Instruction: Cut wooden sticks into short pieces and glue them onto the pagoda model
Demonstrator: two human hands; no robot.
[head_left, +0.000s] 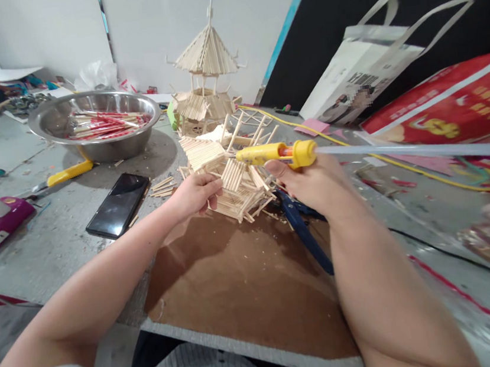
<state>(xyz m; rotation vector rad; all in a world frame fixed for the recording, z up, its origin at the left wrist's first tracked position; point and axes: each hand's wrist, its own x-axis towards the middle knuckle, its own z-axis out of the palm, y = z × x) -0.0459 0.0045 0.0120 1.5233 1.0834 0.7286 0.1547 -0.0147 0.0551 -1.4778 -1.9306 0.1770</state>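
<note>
My right hand (316, 180) is wrapped round a yellow hot glue gun (261, 154), its nozzle pointing left at a model built of thin wooden sticks (238, 199). A long translucent glue stick (402, 150) sticks out of the gun's back. At the model's left side, my left hand (197, 194) has its fingers curled in and closed on the model's edge. The model has slatted roof panels (203, 153) and stands at the back of a brown board (243, 279). Partly under my right hand lies a blue-handled cutting tool (304, 230).
Behind stands a stick pagoda (207, 57). To the left are a metal bowl (98, 148) of red-and-wood sticks, a phone (118, 205), a yellow utility knife (69, 173) and a purple power strip (2, 225). A yellow cord (310, 131), white bag (356, 68) and red bag (450, 107) are right.
</note>
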